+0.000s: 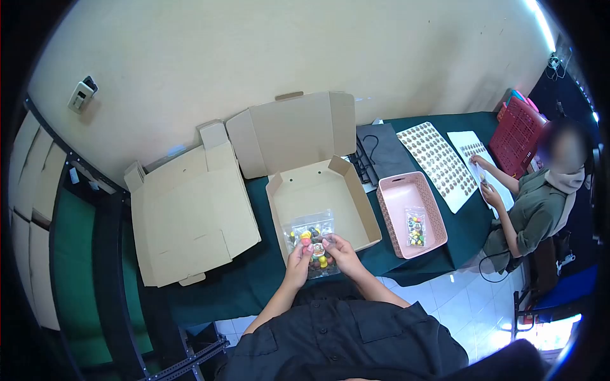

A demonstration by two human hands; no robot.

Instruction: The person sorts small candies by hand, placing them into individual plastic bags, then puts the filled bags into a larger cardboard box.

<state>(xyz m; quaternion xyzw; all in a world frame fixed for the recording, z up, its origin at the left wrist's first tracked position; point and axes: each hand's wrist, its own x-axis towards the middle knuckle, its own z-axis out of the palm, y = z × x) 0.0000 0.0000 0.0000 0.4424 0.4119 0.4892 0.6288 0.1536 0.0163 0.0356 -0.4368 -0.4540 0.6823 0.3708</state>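
My left hand and my right hand grip a clear zip bag of small, colourful pieces from either side. Yellow, red, black and brown pieces show through the plastic. Between my thumbs a round label lies on the bag's face. The bag is over the front edge of an open cardboard box, whose lid stands raised against the wall. To the right, a pink basket has a similar filled bag lying inside it.
Flattened cardboard boxes lie to the left on the green-covered table. Black paper bags sit behind the basket, beside a sticker sheet. At right, a person handles another sheet near a red basket.
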